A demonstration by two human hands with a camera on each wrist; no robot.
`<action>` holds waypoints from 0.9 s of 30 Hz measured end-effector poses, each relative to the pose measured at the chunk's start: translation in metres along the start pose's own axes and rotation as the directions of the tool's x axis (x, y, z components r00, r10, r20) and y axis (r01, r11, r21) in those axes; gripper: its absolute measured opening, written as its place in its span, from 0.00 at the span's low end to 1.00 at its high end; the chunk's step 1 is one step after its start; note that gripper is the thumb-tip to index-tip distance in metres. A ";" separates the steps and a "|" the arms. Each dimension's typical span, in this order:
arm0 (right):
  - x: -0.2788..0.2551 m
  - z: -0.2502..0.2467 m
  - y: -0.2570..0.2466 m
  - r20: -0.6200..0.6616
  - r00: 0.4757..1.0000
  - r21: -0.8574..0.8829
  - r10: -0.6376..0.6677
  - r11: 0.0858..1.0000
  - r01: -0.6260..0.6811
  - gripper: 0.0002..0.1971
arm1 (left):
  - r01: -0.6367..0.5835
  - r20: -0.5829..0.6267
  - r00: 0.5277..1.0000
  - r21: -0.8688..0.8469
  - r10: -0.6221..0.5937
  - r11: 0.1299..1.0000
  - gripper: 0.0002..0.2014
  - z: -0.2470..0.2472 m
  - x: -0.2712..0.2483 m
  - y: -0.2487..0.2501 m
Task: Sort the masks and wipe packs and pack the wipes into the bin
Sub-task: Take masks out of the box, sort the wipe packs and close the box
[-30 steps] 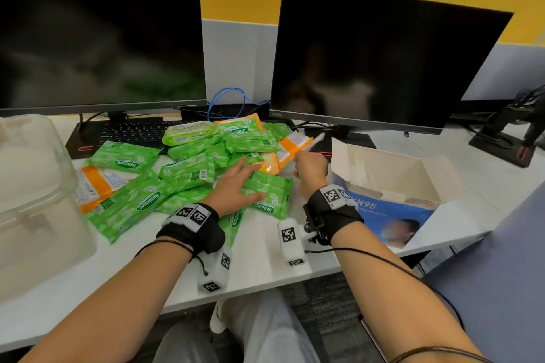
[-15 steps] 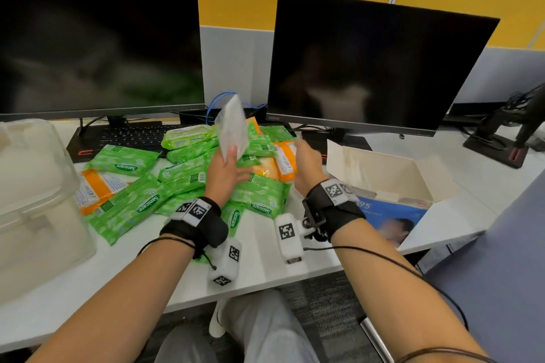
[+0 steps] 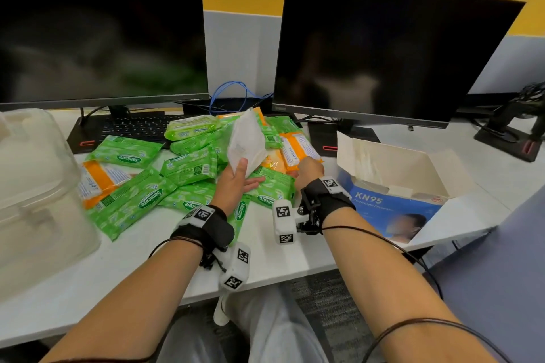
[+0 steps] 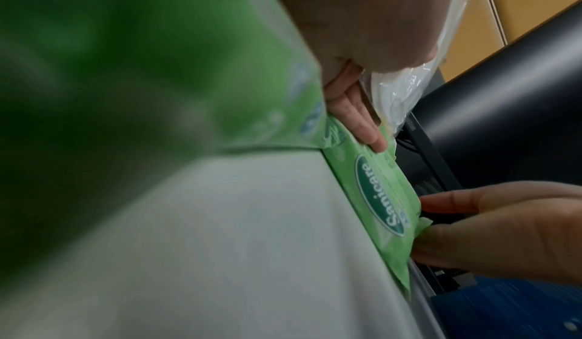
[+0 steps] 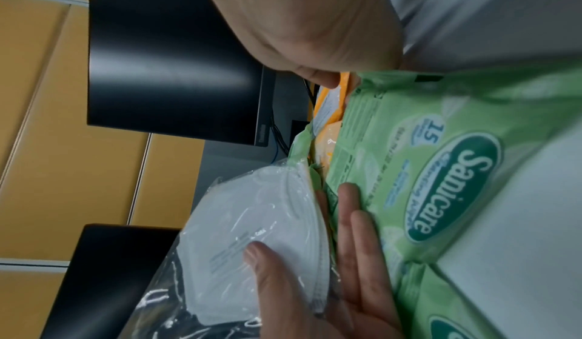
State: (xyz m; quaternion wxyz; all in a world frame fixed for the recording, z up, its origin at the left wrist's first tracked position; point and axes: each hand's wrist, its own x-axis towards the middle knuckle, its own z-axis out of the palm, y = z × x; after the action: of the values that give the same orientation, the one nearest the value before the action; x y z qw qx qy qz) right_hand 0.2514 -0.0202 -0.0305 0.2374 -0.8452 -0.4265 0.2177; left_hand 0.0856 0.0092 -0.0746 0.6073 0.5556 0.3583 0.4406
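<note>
A heap of green wipe packs (image 3: 188,166) and orange wipe packs (image 3: 296,147) covers the desk middle. My left hand (image 3: 236,183) holds a white mask in clear wrap (image 3: 246,141) upright above the heap. The thumb pins the mask (image 5: 252,220) against straight fingers (image 5: 356,220). My right hand (image 3: 309,166) lies low at the heap's right edge, beside an orange pack. In the left wrist view the right hand (image 4: 503,225) has its thumb and fingers round the end of a green Sanicare pack (image 4: 371,195). The clear plastic bin (image 3: 35,186) stands at far left.
An open blue KN95 mask box (image 3: 398,194) sits right of the heap, flaps up. Two dark monitors (image 3: 383,53) stand behind, with a keyboard (image 3: 132,127) under the left one. Bare desk (image 3: 132,268) lies in front of the heap, near my wrists.
My left hand rose off the green packs and now holds the mask up over the heap. My right hand let the mask go and dropped to the heap's right edge.
</note>
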 end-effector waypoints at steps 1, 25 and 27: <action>0.001 0.001 0.000 0.003 1.000 -0.021 -0.008 1.000 0.008 0.14 | 0.003 0.003 1.000 -0.009 -0.003 1.000 0.22 0.000 0.000 0.000; 0.022 0.001 -0.012 -0.060 0.984 0.620 0.168 0.778 -0.095 0.09 | 0.116 -0.027 0.992 -0.181 -0.122 0.977 0.25 -0.001 0.002 0.006; 0.011 -0.007 -0.026 -0.181 0.978 0.626 0.107 0.779 0.031 0.10 | 0.135 -0.044 0.988 -0.235 -0.149 0.963 0.27 -0.001 0.003 0.007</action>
State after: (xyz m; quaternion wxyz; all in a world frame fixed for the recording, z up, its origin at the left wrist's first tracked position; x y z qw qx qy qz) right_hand 0.2455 0.0008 -0.0119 0.5429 -0.7449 -0.2855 0.2626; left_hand 0.0850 0.0121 -0.0678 0.6865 0.4401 0.3619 0.4517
